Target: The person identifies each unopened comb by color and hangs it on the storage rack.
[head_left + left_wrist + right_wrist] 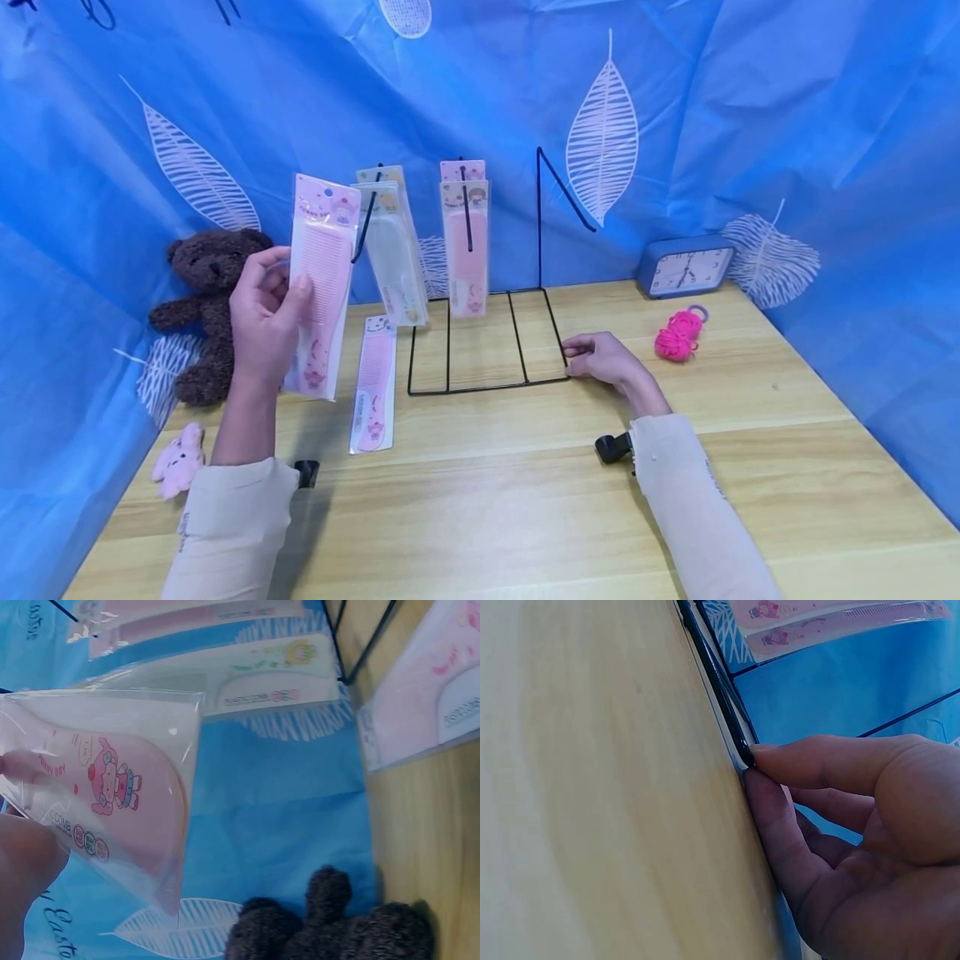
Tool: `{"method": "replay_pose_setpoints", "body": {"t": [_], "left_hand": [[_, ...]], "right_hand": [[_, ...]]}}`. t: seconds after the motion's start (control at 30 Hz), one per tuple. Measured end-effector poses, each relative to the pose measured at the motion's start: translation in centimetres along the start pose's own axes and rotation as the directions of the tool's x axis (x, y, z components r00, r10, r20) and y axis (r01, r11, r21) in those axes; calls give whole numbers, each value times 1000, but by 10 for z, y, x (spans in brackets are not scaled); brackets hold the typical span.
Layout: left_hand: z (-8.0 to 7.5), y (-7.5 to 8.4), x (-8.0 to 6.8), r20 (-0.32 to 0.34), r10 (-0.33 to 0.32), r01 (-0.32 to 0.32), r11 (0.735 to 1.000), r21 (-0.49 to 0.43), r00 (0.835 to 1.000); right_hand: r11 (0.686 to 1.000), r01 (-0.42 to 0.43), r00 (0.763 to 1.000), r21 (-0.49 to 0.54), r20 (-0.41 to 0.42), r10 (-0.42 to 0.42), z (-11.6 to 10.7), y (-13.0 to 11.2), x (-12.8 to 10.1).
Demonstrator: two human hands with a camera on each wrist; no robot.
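Two arms in cream sleeves reach over a pale wooden table [480, 517]. The left hand [262, 321] is raised above the table, its grip closed with fingers and thumb curled round a pink comb in a clear plastic packet [322, 283], held upright. Just beyond, a second pink packaged comb [373, 385] lies flat on the table. The right hand [603, 358] rests on the table, thumb and forefinger tips pinching the front right corner of a black wire display rack [487, 342]. Two of the rack's hooks carry hanging comb packets: a whitish comb packet [393, 250] on the left and a pink one [465, 237] at the middle. Farther off sit a brown teddy bear [206, 308], a pink yarn bundle [677, 333] and a blue alarm clock [686, 267], before a blue leaf-printed backdrop [787, 125].
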State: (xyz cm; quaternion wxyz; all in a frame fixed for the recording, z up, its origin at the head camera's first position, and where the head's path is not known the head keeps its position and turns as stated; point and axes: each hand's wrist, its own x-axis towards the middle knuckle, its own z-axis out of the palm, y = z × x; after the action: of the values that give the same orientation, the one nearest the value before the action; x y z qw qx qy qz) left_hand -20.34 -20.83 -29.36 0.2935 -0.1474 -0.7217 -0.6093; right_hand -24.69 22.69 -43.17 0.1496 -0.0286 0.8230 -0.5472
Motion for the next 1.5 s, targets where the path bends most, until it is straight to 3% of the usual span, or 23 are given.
{"method": "replay_pose_setpoints", "body": {"t": [0.33, 0.63, 0.83, 1.07, 1.5], "left_hand": [[3, 19, -1, -6, 64, -64, 992, -106, 998], [14, 23, -5, 101, 165, -151, 980, -133, 981], [26, 23, -9, 174, 181, -171, 983, -72, 968], [29, 29, -12, 205, 211, -222, 975, 29, 956], [41, 32, -16, 307, 203, -254, 957, 139, 930]], "right_hand": [[1000, 9, 1000, -6, 3, -9, 0, 0, 0], [1000, 7, 1000, -18, 0, -7, 0, 2, 1], [1000, 8, 1000, -16, -2, -8, 1, 2, 1], [1000, 7, 1000, -7, -1, -7, 1, 2, 1], [1000, 3, 1000, -9, 1, -3, 0, 3, 1]]}}
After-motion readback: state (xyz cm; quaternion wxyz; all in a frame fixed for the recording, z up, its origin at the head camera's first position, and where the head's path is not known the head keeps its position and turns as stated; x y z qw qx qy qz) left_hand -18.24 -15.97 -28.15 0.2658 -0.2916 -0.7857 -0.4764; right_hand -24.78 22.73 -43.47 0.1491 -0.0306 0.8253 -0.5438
